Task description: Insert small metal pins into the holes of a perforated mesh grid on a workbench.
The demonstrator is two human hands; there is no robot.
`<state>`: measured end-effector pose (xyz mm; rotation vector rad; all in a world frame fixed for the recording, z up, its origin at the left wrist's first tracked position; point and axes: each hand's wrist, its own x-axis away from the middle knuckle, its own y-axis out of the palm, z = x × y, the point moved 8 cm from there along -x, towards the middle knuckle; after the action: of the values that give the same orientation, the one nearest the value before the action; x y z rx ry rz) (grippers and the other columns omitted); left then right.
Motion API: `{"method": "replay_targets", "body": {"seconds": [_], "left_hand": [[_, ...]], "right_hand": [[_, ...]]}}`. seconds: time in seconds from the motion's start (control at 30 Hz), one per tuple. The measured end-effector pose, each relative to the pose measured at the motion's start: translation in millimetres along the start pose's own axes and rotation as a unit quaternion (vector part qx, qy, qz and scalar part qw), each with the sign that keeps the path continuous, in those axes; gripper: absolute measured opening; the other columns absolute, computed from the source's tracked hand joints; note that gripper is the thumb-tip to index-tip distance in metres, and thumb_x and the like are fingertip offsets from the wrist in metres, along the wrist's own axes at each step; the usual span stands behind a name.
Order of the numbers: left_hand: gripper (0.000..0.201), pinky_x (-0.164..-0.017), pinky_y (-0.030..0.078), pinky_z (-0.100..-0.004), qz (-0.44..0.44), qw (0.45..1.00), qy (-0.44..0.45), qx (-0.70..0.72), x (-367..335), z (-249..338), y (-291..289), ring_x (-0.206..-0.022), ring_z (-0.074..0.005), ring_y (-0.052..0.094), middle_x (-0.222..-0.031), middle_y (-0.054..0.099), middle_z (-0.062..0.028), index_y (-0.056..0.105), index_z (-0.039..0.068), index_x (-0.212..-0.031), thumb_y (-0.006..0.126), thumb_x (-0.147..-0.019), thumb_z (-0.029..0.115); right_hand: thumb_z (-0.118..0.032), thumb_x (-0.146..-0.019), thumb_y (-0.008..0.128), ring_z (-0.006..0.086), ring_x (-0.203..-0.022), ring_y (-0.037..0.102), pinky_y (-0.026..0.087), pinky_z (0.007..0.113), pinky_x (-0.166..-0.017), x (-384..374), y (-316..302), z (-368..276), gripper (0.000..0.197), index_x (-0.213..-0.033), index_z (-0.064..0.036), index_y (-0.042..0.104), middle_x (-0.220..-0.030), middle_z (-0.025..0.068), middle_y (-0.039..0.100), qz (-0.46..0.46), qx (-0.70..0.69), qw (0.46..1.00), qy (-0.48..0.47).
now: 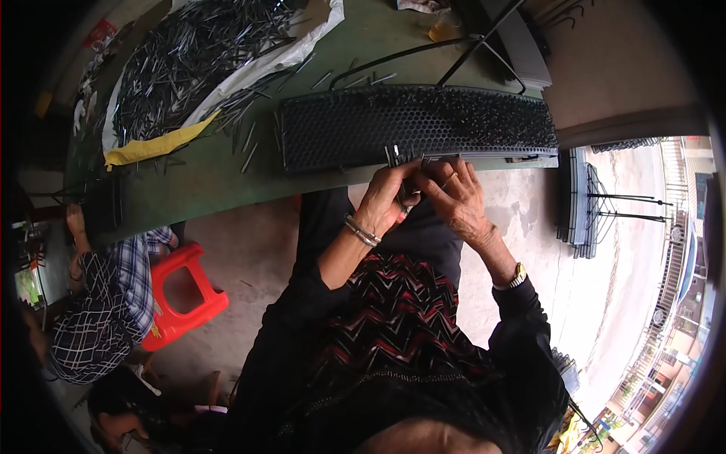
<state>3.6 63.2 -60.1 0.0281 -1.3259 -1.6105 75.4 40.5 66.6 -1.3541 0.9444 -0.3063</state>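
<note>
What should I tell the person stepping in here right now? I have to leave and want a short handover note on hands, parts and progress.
Left hand: closed around a small bunch of thin dark metal pins, at the near edge of the perforated black tray.
Right hand: fingers bent at the same bunch, touching it; whether it grips any cannot be told.
Tray lies on the green table; its far strip and right part are packed with standing pins, and the near left part shows open holes.
Loose pins lie heaped on a white sheet, far left.
Done: part of the tray filled. Left: the open holes.
</note>
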Motion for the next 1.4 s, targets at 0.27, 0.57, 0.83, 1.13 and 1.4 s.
{"method": "replay_targets", "body": {"seconds": [0.27,0.57,0.83,1.13,1.4], "left_hand": [[0.014,-0.042,0.030,-0.0213,0.035,0.997,0.057,-0.047,9.8,7.9,22.6,-0.052,-0.0089,0.051,-0.066,0.058,-0.0017,0.061,0.007,-0.082,0.061,-0.089,0.019],[0.016,-0.042,0.029,-0.0185,-0.024,0.990,0.085,-0.106,9.7,1.6,22.2,-0.066,-0.0117,0.064,-0.078,0.067,-0.0041,0.064,0.006,-0.091,0.061,-0.091,0.021],[0.017,-0.043,0.029,-0.0182,0.008,0.993,0.096,-0.072,13.1,0.9,28.7,-0.077,-0.0157,0.069,-0.086,0.068,-0.0024,0.063,0.007,-0.095,0.060,-0.092,0.024],[0.026,-0.047,0.032,-0.0212,0.066,0.994,0.061,-0.068,5.2,6.9,11.5,-0.077,-0.0137,0.067,-0.088,0.069,-0.0082,0.060,0.006,-0.096,0.058,-0.092,0.032],[0.023,-0.054,0.044,-0.0265,0.022,0.999,0.036,0.008,-10.3,-6.3,6.6,-0.075,-0.0179,0.065,-0.087,0.068,-0.0116,0.061,0.004,-0.104,0.057,-0.092,0.022]], "right_hand": [[-0.008,-0.087,0.060,0.0153,-0.081,0.059,0.046,0.029,-0.071,26.2,4.3,45.3,0.015,-0.101,-0.0044,0.063,-0.091,0.0067,0.062,0.120,-0.336,0.863,0.358],[-0.017,-0.091,0.060,0.0072,-0.080,0.056,0.044,0.022,-0.071,25.4,33.5,55.0,0.016,-0.092,-0.0009,0.061,-0.082,0.0002,0.062,0.005,-0.605,0.645,0.467],[-0.017,-0.090,0.060,0.0066,-0.079,0.055,0.044,0.022,-0.071,24.4,26.6,60.4,0.017,-0.090,-0.0002,0.061,-0.083,0.0004,0.061,0.044,-0.600,0.675,0.427],[-0.007,-0.089,0.057,0.0083,-0.072,0.057,0.045,0.022,-0.067,19.5,2.9,91.0,0.009,-0.091,0.0011,0.059,-0.076,0.0038,0.062,0.152,-0.404,0.794,0.428],[-0.006,-0.090,0.056,0.0102,-0.072,0.063,0.050,0.024,-0.067,9.5,4.2,123.4,0.008,-0.091,0.0014,0.058,-0.079,0.0073,0.067,0.241,-0.272,0.829,0.424]]}}
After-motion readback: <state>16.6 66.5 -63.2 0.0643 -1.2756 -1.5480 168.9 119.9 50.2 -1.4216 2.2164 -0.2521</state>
